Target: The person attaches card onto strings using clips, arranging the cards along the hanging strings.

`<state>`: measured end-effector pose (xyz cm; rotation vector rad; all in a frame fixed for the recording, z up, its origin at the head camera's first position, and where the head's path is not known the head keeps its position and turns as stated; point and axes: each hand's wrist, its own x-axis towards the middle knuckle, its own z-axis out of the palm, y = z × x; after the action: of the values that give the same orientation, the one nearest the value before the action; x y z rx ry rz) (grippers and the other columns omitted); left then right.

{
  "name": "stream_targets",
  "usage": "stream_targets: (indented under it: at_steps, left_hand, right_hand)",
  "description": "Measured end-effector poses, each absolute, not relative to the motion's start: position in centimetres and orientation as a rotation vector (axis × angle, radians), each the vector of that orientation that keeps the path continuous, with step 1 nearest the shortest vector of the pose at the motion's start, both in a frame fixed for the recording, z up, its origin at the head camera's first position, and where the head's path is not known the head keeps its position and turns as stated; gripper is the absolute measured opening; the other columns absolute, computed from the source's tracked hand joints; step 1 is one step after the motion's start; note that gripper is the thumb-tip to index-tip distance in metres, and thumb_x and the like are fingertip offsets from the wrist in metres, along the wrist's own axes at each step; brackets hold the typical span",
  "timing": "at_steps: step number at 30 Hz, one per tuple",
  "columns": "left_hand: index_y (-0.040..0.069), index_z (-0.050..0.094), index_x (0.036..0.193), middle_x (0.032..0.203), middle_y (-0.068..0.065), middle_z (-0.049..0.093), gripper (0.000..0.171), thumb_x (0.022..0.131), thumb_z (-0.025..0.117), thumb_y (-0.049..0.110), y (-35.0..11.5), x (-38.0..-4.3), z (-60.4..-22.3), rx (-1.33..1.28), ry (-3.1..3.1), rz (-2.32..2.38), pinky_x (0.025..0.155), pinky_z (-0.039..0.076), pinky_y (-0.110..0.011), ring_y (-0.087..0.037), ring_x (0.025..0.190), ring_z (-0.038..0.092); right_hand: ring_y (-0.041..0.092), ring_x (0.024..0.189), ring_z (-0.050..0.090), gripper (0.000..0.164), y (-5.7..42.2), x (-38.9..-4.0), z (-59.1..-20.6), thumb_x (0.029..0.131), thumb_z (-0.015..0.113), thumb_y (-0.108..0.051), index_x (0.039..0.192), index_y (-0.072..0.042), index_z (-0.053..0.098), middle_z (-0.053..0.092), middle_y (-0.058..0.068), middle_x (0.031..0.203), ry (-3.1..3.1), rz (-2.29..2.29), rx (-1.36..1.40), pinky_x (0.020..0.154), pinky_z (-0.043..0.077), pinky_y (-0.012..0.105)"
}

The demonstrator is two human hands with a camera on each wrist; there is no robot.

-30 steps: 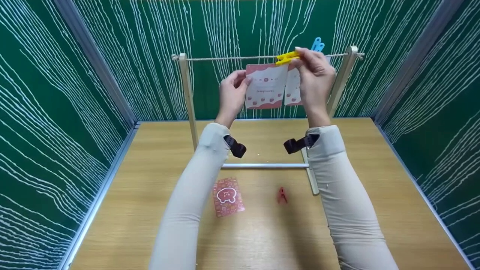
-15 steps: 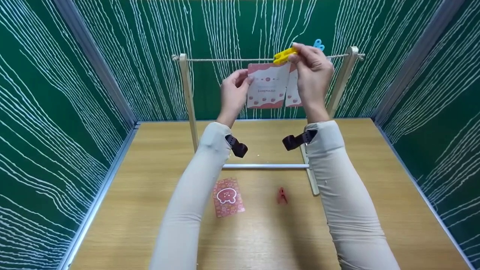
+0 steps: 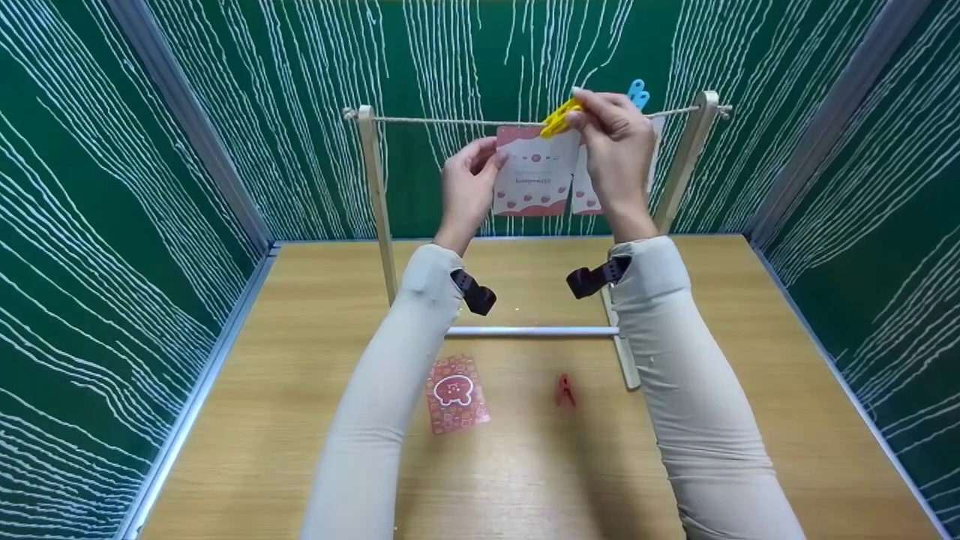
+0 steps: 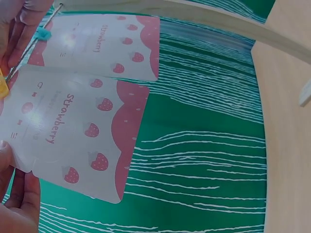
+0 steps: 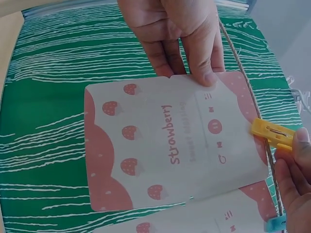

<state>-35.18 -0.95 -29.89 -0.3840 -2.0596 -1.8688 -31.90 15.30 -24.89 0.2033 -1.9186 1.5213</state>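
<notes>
My left hand (image 3: 469,184) pinches the left edge of a strawberry-printed card (image 3: 532,176) between thumb and fingers. The card's pink top edge lies against the rope (image 3: 450,121). In my right hand (image 3: 619,146) is a yellow clothespin (image 3: 561,118), pinched by its handles; the right wrist view has its jaws at the rope and the card's top edge. A second strawberry card (image 4: 97,46) hangs alongside, partly behind my right hand in the head view. A blue clothespin (image 3: 637,95) sits on the rope above that second card.
The rope runs between two wooden posts (image 3: 377,202) joined by a low metal bar (image 3: 532,331). A pink bear-printed card (image 3: 456,394) and a red clothespin (image 3: 565,391) lie on the wooden table (image 3: 315,360). Green walls with white lines surround it.
My right hand has shifted slightly left, bringing the yellow clothespin from a nearly level pose to a downward tilt over the card's top edge. The left hand has stayed almost still.
</notes>
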Motion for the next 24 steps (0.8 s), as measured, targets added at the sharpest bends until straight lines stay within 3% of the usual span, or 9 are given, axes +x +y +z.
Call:
stream_targets:
  at_steps: [14,24]
  left_hand:
    - [0.016,0.066,0.12,0.118,0.002,0.068,0.029,0.092,0.061,0.025,-1.1,-35.2,-30.8,-0.373,-2.093,-1.867,0.092,0.05,-0.023,-0.01,0.099,0.063]
    - [0.016,0.067,0.12,0.118,0.001,0.069,0.03,0.092,0.061,0.024,-0.8,-35.0,-31.5,-0.365,-2.066,-1.919,0.092,0.051,-0.026,-0.011,0.1,0.064]
  right_hand:
    - [0.011,0.106,0.059,0.03,15.2,-31.7,-25.0,0.093,0.06,-0.012,0.122,-0.017,0.065,0.064,0.005,0.116,-2.137,1.269,0.313,0.093,0.049,0.019]
    - [0.015,0.113,0.058,0.038,15.4,-31.0,-24.5,0.095,0.057,-0.011,0.132,-0.016,0.056,0.06,0.008,0.123,-2.317,1.096,0.394,0.098,0.047,0.024]
